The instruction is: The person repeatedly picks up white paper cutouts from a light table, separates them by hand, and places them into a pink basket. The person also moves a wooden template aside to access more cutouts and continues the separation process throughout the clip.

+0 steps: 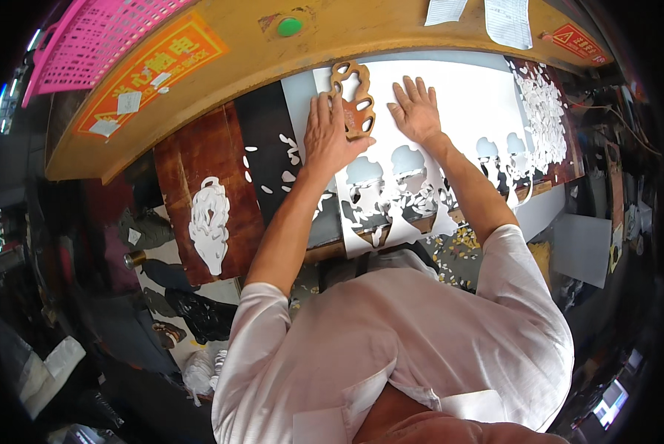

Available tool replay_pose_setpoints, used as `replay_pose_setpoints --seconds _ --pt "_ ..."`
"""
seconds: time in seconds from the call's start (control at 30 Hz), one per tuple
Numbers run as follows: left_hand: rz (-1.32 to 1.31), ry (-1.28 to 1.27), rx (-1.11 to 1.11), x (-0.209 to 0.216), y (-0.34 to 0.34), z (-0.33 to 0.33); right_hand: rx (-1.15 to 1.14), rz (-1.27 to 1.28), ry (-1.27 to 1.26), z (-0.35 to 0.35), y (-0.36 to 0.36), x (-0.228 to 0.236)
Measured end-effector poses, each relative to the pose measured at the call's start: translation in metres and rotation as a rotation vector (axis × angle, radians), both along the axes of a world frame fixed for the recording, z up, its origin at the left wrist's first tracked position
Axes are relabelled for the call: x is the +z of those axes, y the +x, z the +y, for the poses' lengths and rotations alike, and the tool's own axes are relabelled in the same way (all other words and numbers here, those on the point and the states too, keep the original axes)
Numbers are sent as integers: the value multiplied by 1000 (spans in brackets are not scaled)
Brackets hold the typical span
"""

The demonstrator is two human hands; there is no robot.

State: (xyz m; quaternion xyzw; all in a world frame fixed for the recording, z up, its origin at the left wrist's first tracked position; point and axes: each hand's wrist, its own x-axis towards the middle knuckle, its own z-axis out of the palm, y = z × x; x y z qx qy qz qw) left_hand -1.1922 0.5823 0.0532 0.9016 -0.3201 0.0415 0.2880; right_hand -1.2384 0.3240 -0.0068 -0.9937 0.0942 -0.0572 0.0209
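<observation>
Both outspread: left hand (330,139) touches brown frame (350,114), right hand (418,115) white sheet (476,96).

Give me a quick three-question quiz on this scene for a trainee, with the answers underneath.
1. Which hand is at the brown frame with the holes?
2. True or false: the white cut-outs stacked on the red-brown board are to the right of both hands.
3. The right hand rests on: A) a pink basket; B) the white sheet; C) a black bag.

Key:
1. The left hand.
2. False; they are to the left of both hands.
3. B.
</observation>
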Motion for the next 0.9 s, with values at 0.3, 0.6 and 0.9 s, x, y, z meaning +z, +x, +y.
replay_pose_setpoints --seconds 0.3,0.6,0.9 --pt "186 190 263 -17 22 -57 8 -39 -47 1 0 2" --pt "46 111 351 -29 9 -58 -8 -41 53 0 0 0" --pt "27 -257 284 -35 -55 67 27 -163 159 -8 0 -5"
